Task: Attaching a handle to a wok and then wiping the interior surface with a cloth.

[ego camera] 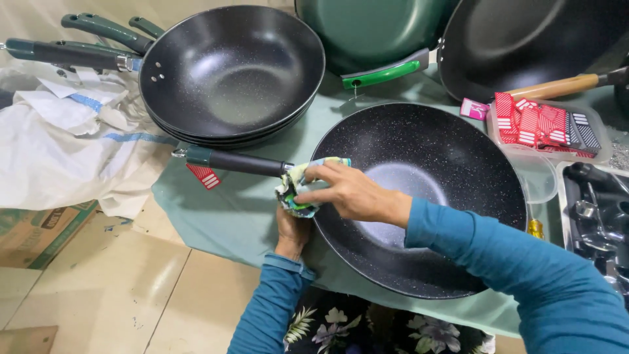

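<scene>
head view, single frame. large black speckled wok sits on a table under a pale green cloth, its dark handle pointing left with a red tag hanging near the end. right hand reaches across the wok rim, fingers curled together and pinched on a crumpled multicoloured rag at the joint where handle meets rim. left hand comes up from below the rim at the same spot; its fingers are hidden under the rag and wok edge, so cannot tell whether they grip or only support. both sleeves teal. behind: stack of similar black woks with green handles, a green pan seen from its underside, another dark pan with wooden handle, a clear tub of red and black tags, white sacks at left. risk, judged: the wok overhangs the table's near edge toward the person, and pressure at the handle joint could tip or slide it off if the left hand is not truly bearing it; the loose cloth could drag with it. the rag could also snag the tag.
</scene>
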